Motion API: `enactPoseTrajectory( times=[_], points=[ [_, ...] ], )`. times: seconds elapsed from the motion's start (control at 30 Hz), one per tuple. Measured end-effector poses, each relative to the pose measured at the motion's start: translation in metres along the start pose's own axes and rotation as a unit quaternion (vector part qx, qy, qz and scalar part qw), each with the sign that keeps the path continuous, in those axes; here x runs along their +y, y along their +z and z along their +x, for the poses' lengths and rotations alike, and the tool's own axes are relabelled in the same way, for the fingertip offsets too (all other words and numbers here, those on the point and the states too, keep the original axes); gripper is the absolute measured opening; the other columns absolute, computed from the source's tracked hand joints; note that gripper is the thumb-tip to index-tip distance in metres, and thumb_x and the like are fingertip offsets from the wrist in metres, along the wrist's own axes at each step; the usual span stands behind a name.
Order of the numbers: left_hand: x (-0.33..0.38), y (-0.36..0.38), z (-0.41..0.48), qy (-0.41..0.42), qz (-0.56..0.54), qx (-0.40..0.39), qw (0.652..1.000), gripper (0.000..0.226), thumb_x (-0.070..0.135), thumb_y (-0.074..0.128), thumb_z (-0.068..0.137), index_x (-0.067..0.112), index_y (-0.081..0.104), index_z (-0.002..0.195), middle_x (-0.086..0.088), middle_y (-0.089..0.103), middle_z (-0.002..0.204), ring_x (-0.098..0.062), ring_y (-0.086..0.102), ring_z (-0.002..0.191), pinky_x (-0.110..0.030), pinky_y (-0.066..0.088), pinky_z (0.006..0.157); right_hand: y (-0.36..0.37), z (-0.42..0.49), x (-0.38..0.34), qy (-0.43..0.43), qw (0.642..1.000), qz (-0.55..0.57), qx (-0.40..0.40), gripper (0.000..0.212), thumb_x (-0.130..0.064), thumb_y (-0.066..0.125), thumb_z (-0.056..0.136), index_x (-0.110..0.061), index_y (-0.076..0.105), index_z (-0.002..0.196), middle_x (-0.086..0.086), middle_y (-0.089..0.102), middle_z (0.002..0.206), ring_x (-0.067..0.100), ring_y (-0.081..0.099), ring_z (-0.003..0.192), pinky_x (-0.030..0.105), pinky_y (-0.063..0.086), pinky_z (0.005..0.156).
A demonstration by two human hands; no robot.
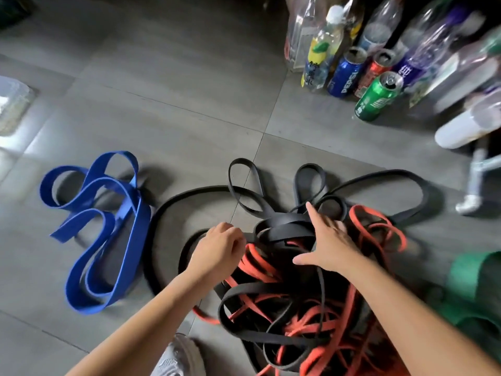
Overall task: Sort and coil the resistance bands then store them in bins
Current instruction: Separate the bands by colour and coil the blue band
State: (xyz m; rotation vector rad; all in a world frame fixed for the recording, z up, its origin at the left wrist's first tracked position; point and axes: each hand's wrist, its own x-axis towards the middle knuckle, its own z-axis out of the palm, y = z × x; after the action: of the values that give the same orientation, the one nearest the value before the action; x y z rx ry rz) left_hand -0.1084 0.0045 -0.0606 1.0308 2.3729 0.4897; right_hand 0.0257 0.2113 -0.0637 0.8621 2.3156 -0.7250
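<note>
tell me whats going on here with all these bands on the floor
A person has both hands on a tangled pile of black bands and orange bands on the floor. The left hand grips a black strand at the pile's left edge, while the right hand presses open-fingered on top. Blue bands lie apart on the left, a green band on the right.

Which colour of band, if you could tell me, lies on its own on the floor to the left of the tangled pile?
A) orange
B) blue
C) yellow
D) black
B: the blue band lies alone on the floor left of the pile, in which black bands and orange bands are tangled together.
</note>
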Motion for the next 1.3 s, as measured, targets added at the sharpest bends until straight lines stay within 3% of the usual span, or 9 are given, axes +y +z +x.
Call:
enactPoseTrajectory(
  times=[0.1, 0.27, 0.37, 0.47, 0.67, 0.83, 0.93, 1.1, 1.3],
  points=[
    [0.016, -0.001, 0.011, 0.028, 0.004, 0.027, 0.999, 0.059, 0.046, 0.067, 0.078, 0.018, 0.052, 0.127, -0.007, 0.047, 0.132, -0.026, 0.043, 0.122, -0.036, 0.037, 0.101, -0.005, 0.008, -0.004, 0.006, 0.999, -0.031, 0.007, 0.096, -0.055, 0.076, 0.066, -0.025, 0.030, 0.145, 0.005, 0.042, 0.139, 0.032, 0.038, 0.130, 0.039, 0.037, 0.101],
    [0.046, 0.007, 0.056, 0.146, 0.256, -0.166, 0.941, 0.121, 0.077, 0.065, 0.053, 0.026, 0.014, 0.149, -0.005, 0.008, 0.158, -0.027, -0.003, 0.145, -0.054, -0.008, 0.112, 0.001, -0.007, 0.001, -0.088, 0.995, -0.037, 0.016, 0.057, -0.050, 0.069, 0.075, -0.035, 0.053, 0.127, -0.004, 0.049, 0.117, 0.023, 0.044, 0.117, 0.035, 0.042, 0.091],
    [0.055, 0.018, 0.069, 0.166, 0.319, -0.238, 0.902, 0.103, 0.069, 0.068, 0.059, 0.020, 0.032, 0.142, -0.006, 0.041, 0.142, -0.025, 0.026, 0.139, -0.055, -0.006, 0.113, 0.013, -0.015, 0.006, -0.128, 0.990, -0.049, 0.032, 0.070, -0.053, 0.070, 0.072, -0.032, 0.045, 0.134, -0.007, 0.043, 0.129, 0.021, 0.037, 0.121, 0.034, 0.038, 0.099],
    [0.052, 0.018, 0.070, 0.166, 0.279, -0.185, 0.928, 0.074, 0.060, 0.066, 0.062, 0.024, 0.051, 0.125, -0.003, 0.060, 0.105, -0.022, 0.047, 0.114, -0.041, 0.019, 0.108, 0.012, -0.019, 0.020, -0.096, 0.983, 0.136, 0.072, 0.077, -0.055, 0.071, 0.072, -0.027, 0.042, 0.138, -0.008, 0.037, 0.138, 0.015, 0.033, 0.130, 0.027, 0.030, 0.106],
    [0.033, 0.011, 0.067, -0.052, 0.012, -0.126, 0.991, 0.025, 0.048, 0.064, 0.061, 0.026, 0.054, 0.067, 0.009, 0.052, 0.061, -0.020, 0.057, 0.071, -0.022, 0.035, 0.054, 0.005, -0.008, 0.038, 0.091, 0.929, 0.324, 0.151, 0.050, -0.048, 0.055, 0.088, -0.021, 0.050, 0.130, 0.000, 0.061, 0.125, 0.017, 0.057, 0.115, 0.033, 0.042, 0.098],
    [0.038, 0.020, 0.070, -0.090, -0.050, -0.152, 0.983, 0.020, 0.040, 0.066, 0.066, 0.030, 0.061, 0.082, 0.010, 0.059, 0.065, -0.015, 0.057, 0.069, -0.022, 0.040, 0.056, 0.007, 0.004, 0.018, 0.112, 0.973, 0.200, 0.037, 0.053, -0.069, 0.037, 0.086, -0.023, 0.059, 0.100, 0.010, 0.064, 0.117, 0.031, 0.054, 0.117, 0.040, 0.040, 0.098],
    [0.048, 0.026, 0.070, -0.096, -0.071, -0.158, 0.980, 0.016, 0.032, 0.066, 0.074, 0.027, 0.061, 0.089, 0.005, 0.059, 0.072, -0.016, 0.055, 0.071, -0.022, 0.038, 0.061, 0.015, 0.001, 0.008, 0.115, 0.981, 0.145, 0.063, 0.051, -0.073, 0.045, 0.078, -0.022, 0.050, 0.085, 0.012, 0.062, 0.112, 0.032, 0.051, 0.115, 0.040, 0.037, 0.095],
    [0.072, 0.010, 0.060, -0.142, -0.238, -0.120, 0.953, 0.007, 0.014, 0.065, 0.073, 0.014, 0.058, 0.072, 0.011, 0.048, 0.045, -0.004, 0.041, 0.036, -0.015, 0.030, 0.038, 0.004, -0.023, 0.008, 0.084, 0.896, 0.435, 0.039, 0.025, -0.051, 0.068, 0.078, -0.026, 0.063, 0.082, -0.012, 0.067, 0.085, 0.013, 0.062, 0.090, 0.019, 0.044, 0.068],
    [0.125, -0.052, 0.013, -0.103, -0.330, -0.141, 0.928, 0.008, 0.009, 0.064, 0.075, 0.016, 0.060, 0.073, 0.001, 0.053, 0.058, -0.015, 0.047, 0.052, -0.023, 0.036, 0.046, -0.043, -0.094, -0.005, 0.035, 0.886, 0.463, -0.013, 0.068, -0.075, 0.070, 0.046, -0.025, 0.070, 0.093, -0.007, 0.073, 0.092, 0.013, 0.066, 0.095, 0.032, 0.050, 0.092]
  ],
)
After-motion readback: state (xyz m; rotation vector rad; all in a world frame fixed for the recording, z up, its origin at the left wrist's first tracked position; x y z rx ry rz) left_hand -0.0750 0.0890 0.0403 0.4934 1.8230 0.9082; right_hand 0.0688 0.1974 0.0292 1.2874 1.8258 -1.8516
